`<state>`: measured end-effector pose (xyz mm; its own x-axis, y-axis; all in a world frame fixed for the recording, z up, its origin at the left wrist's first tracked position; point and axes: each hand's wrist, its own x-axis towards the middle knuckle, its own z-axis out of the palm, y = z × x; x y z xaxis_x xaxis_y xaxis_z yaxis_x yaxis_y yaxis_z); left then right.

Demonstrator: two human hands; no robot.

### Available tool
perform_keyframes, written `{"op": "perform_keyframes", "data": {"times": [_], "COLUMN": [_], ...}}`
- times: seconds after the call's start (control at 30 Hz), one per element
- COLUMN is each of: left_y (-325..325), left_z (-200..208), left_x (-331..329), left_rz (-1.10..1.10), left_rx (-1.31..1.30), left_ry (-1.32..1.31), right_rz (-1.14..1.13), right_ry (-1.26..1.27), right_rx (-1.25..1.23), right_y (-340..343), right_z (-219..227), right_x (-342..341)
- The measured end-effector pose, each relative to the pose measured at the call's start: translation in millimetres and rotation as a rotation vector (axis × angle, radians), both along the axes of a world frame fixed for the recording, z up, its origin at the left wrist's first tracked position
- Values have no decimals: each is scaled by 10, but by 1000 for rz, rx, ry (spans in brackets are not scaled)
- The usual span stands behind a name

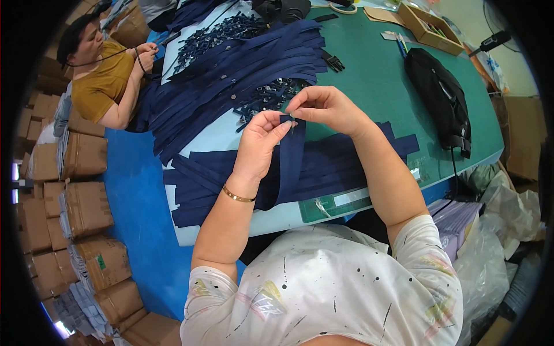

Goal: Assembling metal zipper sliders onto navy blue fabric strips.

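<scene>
A long navy zipper tape (290,167) hangs down in front of me, its upper end pinched between the thumb and fingers of my left hand (258,141). My right hand (330,108) meets it at that end, thumb and forefinger closed on a small part, likely a zipper slider, mostly hidden by the fingertips. Beneath both hands lies a layer of navy tapes (340,167) across the table. Just beyond the fingers is a small heap of dark zipper sliders with pulls (271,98).
A larger bundle of navy tapes (202,101) and another slider heap (213,40) lie farther left. On the green mat (369,75) rest a black pouch (441,98) and a wooden box (430,29). A co-worker (104,75) sits at the far left, near stacked cartons (86,155).
</scene>
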<state>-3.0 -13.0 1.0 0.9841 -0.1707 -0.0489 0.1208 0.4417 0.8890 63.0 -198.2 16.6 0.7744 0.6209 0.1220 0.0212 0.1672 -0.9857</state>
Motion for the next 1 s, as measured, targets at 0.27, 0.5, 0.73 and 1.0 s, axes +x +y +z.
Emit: {"op": "perform_keyframes", "data": {"times": [0.27, 0.5, 0.73, 1.0], "left_y": [-12, -46, -98, -78], "left_z": [6, 23, 70, 40], "left_x": [2, -5, -37, -23], "left_rz": [-17, 18, 32, 69], "left_rx": [-65, -66, -111, 18], "left_ry": [35, 44, 51, -33], "right_rz": [47, 44, 65, 41], "right_ry": [6, -52, 35, -15], "right_rx": [0, -5, 80, 38], "right_y": [-24, -19, -43, -9], "right_z": [9, -3, 0, -15], "right_x": [-2, 8, 11, 32]}}
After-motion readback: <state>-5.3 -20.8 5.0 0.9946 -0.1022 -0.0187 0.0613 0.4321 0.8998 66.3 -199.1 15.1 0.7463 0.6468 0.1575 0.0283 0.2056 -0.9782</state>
